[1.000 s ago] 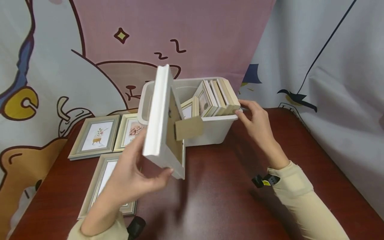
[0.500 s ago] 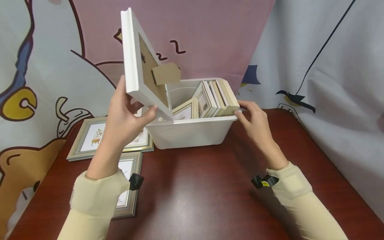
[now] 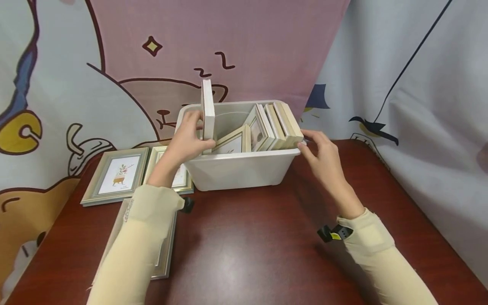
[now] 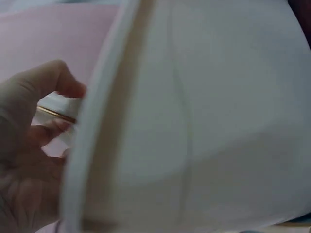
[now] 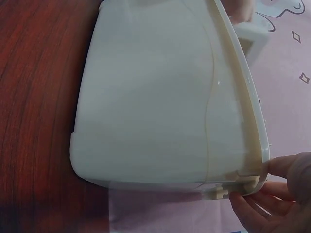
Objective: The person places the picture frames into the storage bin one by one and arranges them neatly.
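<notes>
My left hand [image 3: 187, 137] grips a white picture frame [image 3: 208, 108], thumb on the near edge. The frame stands upright, edge towards me, its lower part inside the left end of a white plastic bin [image 3: 240, 171]. In the left wrist view the bin's side covers most of the picture, and that hand [image 4: 26, 160] is at its rim. At the bin's right front corner my right hand [image 3: 325, 159] pinches the rim; the right wrist view has its fingers and thumb at the rim corner. Inside the bin, a cream frame [image 3: 233, 144] leans beside several upright frames [image 3: 280, 125] packed at the right.
On the table [image 3: 244, 237], left of the bin, lie a frame with a plant picture [image 3: 120, 173] and a gold-edged frame [image 3: 181, 178]. Nearer, my left sleeve partly covers another frame [image 3: 165, 254]. A cartoon curtain [image 3: 274, 51] hangs behind.
My left hand has raised the white frame from in front of the bin, turned it edge-on and lowered it into the bin's left end. My right hand has stayed at the rim.
</notes>
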A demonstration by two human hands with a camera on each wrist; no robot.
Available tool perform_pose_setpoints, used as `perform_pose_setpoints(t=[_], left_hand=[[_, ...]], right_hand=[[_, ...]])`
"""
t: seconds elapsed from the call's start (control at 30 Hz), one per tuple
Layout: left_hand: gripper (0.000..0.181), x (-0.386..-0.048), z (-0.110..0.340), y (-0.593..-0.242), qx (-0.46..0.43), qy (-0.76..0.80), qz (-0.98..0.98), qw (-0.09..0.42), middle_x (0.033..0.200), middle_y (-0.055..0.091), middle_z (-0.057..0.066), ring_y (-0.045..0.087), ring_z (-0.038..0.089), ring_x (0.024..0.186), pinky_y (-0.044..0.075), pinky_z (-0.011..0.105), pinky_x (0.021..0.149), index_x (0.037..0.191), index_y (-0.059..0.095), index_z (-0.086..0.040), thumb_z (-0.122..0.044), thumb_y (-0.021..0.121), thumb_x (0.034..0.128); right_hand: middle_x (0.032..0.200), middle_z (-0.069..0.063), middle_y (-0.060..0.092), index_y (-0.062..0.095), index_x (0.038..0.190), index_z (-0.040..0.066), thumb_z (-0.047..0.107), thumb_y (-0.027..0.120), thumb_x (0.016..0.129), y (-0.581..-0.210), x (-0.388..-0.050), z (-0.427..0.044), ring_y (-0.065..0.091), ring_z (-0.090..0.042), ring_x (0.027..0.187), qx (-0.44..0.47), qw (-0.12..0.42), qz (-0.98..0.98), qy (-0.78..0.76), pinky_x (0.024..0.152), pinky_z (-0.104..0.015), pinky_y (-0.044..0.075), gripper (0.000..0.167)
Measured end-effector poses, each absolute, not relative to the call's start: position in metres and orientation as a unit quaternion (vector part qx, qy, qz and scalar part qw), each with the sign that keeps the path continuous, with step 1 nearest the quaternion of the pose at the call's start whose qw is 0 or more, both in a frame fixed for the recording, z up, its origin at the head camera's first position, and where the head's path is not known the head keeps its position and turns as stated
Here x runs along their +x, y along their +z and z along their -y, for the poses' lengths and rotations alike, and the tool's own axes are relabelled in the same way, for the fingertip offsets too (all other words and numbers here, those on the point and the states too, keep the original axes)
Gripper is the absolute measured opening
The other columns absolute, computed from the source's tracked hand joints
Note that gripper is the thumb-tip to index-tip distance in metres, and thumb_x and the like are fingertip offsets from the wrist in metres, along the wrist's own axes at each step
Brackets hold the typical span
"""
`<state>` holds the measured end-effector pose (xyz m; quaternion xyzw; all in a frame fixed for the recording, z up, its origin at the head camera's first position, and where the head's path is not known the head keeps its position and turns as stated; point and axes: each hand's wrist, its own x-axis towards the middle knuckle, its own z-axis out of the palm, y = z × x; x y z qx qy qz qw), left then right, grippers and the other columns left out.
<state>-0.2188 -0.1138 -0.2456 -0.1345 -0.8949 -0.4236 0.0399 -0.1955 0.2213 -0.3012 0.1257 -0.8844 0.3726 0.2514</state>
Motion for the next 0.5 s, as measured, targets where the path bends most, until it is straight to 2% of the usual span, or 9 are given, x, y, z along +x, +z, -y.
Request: perform_pose_setpoints(t=[0.1,0.17,0.23,0.33,0.5], left_hand=[[0.051,-0.227,0.111,-0.251,-0.13,-0.379,0.916,-0.017,0.144,0.038,0.023,0.05,0.037,0.131,0.048,0.048,0.108,0.123,0.044,-0.002,-0.01,0.067,0.0778],[0.045,-0.233,0.108,-0.253,-0.145,-0.357,0.922,-0.04,0.133,0.047,0.024,0.055,0.034,0.117,0.05,0.044,0.098,0.117,0.046,-0.001,-0.009,0.066,0.0775],[0.041,-0.238,0.106,-0.253,-0.162,-0.333,0.927,-0.059,0.119,0.054,0.02,0.053,0.03,0.105,0.048,0.039,0.088,0.114,0.048,-0.003,-0.009,0.065,0.0775],[0.033,-0.246,0.1,-0.254,-0.189,-0.323,0.922,-0.1,0.112,0.057,0.018,0.051,0.027,0.098,0.042,0.033,0.081,0.111,0.052,-0.005,-0.009,0.064,0.0799],[0.016,-0.255,0.086,-0.257,-0.211,-0.299,0.914,-0.179,0.122,0.058,0.014,0.049,0.025,0.107,0.04,0.033,0.092,0.104,0.06,-0.011,-0.013,0.058,0.0884]], right_hand=[[0.125,-0.019,0.065,0.063,0.13,0.002,0.01,0.065,0.096,-0.301,-0.195,-0.221,0.061,-0.033,0.118,0.125,0.252,0.885,0.37,0.098,-0.052,0.052,0.035],[0.125,-0.019,0.065,0.063,0.13,0.002,0.01,0.065,0.096,-0.301,-0.195,-0.222,0.061,-0.033,0.117,0.125,0.253,0.884,0.372,0.098,-0.052,0.052,0.035],[0.125,-0.019,0.065,0.063,0.13,0.002,0.009,0.065,0.096,-0.3,-0.194,-0.222,0.061,-0.033,0.118,0.124,0.253,0.882,0.378,0.098,-0.051,0.051,0.035],[0.125,-0.019,0.065,0.063,0.13,0.002,0.009,0.065,0.096,-0.3,-0.194,-0.222,0.06,-0.032,0.119,0.122,0.251,0.882,0.38,0.099,-0.049,0.051,0.035],[0.126,-0.019,0.065,0.063,0.13,0.002,0.009,0.065,0.096,-0.301,-0.195,-0.221,0.061,-0.032,0.119,0.127,0.25,0.881,0.38,0.098,-0.051,0.052,0.035]])
